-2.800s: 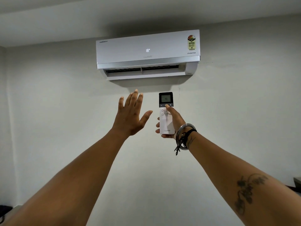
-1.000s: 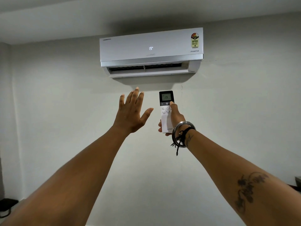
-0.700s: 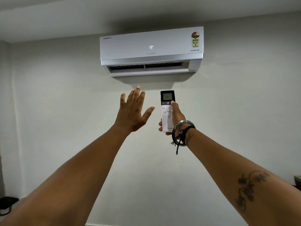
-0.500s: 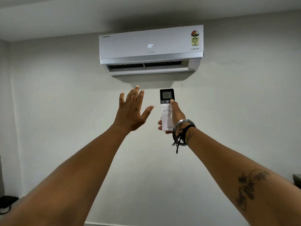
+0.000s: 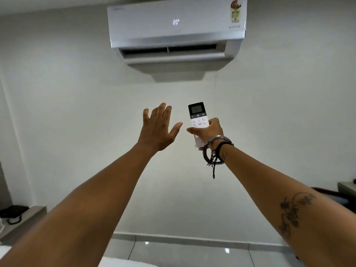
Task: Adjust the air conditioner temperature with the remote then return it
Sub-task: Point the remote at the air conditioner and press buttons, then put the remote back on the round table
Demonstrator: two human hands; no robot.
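Observation:
A white wall-mounted air conditioner [image 5: 173, 26] hangs at the top of the view, its front display reading 20°. My right hand [image 5: 210, 132] grips a white remote [image 5: 197, 118] with a dark screen, held upright and aimed at the unit. The thumb lies across the lower body, below the buttons. My left hand [image 5: 158, 130] is raised beside the remote with fingers spread, holding nothing. Bangles and a black thread sit on my right wrist.
A low shelf [image 5: 28, 218] at the left wall carries a black corded telephone [image 5: 11, 212]. A ledge [image 5: 346, 187] shows at the right edge. Glossy floor tiles [image 5: 183, 251] run along the bottom, below the plain wall.
The unit's display rose from 18° to 19° to 20°. My thumb has come off the upper buttons. The view has tilted down, so the floor shows, and both hands sit lower.

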